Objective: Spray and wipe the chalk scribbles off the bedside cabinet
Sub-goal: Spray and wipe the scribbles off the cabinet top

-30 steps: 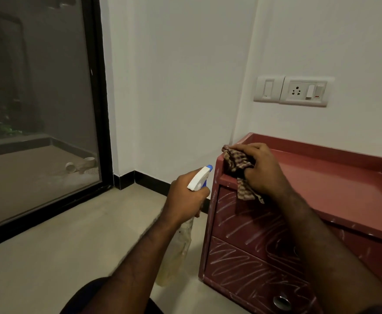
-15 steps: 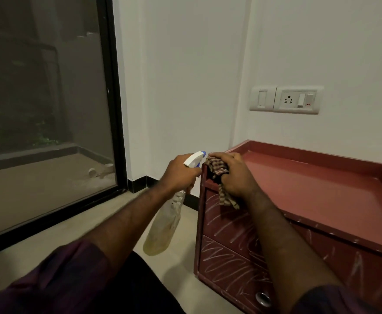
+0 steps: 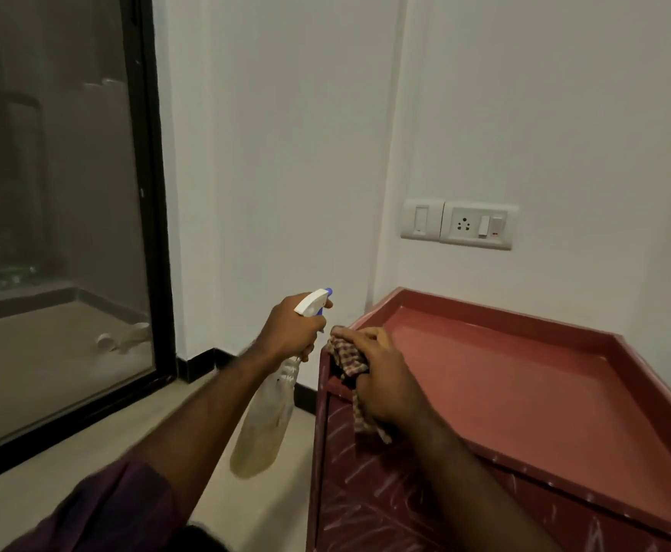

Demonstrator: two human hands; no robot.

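White walls (image 3: 286,153) are seen meeting in a corner at the far side, and a large dark glass door (image 3: 55,233) in a black frame is set into the left. A pale floor (image 3: 67,452) is spread below it and is edged at the wall by a black skirting (image 3: 202,362). The red bedside cabinet (image 3: 525,392) is stood in the corner at the right, its recessed top bordered by a raised rim. White chalk scribbles (image 3: 365,492) are spread over its near front face, and part of that face is hidden behind the right forearm. A dark purple sleeve (image 3: 106,507) is seen at the near left edge. A clear spray bottle (image 3: 264,428) with yellowish liquid is held just left of the cabinet's left side, above the floor, its white and blue nozzle pointed right and far. Its neck is gripped by the left hand (image 3: 292,332), whose fingers are wrapped round it below the nozzle. The right hand (image 3: 385,376) is laid on the cabinet's near left corner, its fingers curled over a checked cloth (image 3: 349,362) that is pressed against the rim there, one end hanging down the front. On the right wall above the cabinet a socket plate (image 3: 477,225) and a smaller switch plate (image 3: 421,219) are mounted side by side. Small pale objects (image 3: 126,338) beyond the glass are too blurred to be told.
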